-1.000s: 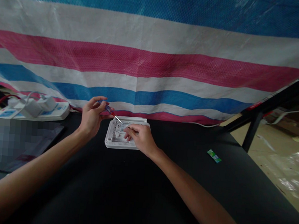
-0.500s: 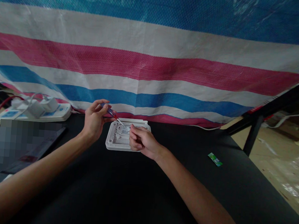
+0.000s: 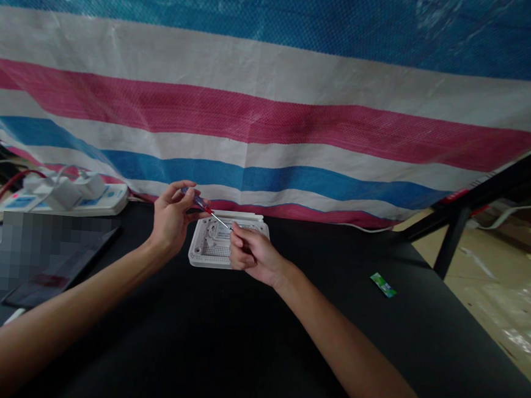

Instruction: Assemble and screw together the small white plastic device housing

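Note:
My left hand holds a small screwdriver by its purple and red handle, above the left rear of a white perforated device. The shaft slants down to the right, and its tip meets the pinched fingertips of my right hand. A tiny dark thing shows at those fingertips, too small to name. My right hand covers the right part of the device, which lies on the black table with its holed side up.
At the left are a power strip with white plugs and a dark flat tablet-like device. A green packet lies on the right. Behind hangs a striped sheet; a black frame bar stands at right.
My left hand has moved slightly right and down with the screwdriver, and its tip now reaches my right fingertips. My right hand has barely moved.

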`<state>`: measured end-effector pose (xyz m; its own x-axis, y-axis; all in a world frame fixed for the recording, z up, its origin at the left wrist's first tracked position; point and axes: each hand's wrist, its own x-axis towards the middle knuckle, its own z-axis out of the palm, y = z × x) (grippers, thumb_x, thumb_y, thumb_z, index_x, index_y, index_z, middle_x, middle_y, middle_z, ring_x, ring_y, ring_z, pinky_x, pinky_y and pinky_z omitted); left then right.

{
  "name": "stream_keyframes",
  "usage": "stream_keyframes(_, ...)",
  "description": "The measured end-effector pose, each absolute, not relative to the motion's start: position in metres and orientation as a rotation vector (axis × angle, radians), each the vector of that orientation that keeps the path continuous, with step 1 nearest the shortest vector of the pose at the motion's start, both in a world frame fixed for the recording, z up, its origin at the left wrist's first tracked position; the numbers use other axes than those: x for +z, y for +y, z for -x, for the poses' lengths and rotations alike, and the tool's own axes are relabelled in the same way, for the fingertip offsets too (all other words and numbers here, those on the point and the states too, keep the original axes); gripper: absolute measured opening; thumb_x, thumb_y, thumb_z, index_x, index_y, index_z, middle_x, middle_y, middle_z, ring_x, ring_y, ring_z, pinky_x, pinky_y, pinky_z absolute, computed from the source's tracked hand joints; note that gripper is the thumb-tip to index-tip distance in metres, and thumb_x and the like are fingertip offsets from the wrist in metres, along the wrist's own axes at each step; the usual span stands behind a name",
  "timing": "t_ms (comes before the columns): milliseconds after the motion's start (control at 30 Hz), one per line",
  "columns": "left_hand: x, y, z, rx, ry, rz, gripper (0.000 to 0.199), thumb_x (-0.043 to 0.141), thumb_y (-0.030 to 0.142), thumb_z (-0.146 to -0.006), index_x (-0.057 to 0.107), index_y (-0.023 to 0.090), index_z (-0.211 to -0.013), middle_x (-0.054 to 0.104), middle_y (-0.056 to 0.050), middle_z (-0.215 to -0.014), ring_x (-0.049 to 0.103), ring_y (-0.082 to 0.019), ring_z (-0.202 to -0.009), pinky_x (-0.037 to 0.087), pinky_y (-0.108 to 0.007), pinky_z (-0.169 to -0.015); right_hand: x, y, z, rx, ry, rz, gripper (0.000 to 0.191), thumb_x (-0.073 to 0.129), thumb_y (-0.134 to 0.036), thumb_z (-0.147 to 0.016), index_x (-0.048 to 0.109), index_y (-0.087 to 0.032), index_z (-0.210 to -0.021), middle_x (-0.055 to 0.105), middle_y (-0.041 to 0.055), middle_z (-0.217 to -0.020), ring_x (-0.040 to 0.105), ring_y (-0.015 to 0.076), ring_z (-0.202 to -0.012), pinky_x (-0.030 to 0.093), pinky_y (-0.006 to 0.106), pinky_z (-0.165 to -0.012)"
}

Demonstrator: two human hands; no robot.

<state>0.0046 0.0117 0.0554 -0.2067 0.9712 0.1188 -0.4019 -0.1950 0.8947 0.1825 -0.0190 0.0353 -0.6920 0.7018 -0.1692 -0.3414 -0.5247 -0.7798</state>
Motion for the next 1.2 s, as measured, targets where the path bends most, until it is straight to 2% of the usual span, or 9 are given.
stream_keyframes(1200, 0.0547, 0.0089, -0.0068, 1.700, 0.899, -0.942, 0.017, 0.069, 0.020, -0.075, 0.062, 0.017, -0.091, 0.059, -0.003, -0.087, 0.065, -0.017, -0.068, 0.061, -0.029, -0.049, 0.0345, -0.0210, -0.1787, 2.257, -0.819, 0.601, 0.049, 0.025, -0.030, -0.102, 0.043, -0.018, -0.058, 0.030, -0.0075, -0.035, 0.015, 0.0060, -0.032, 0.016, 0.019, -0.037)
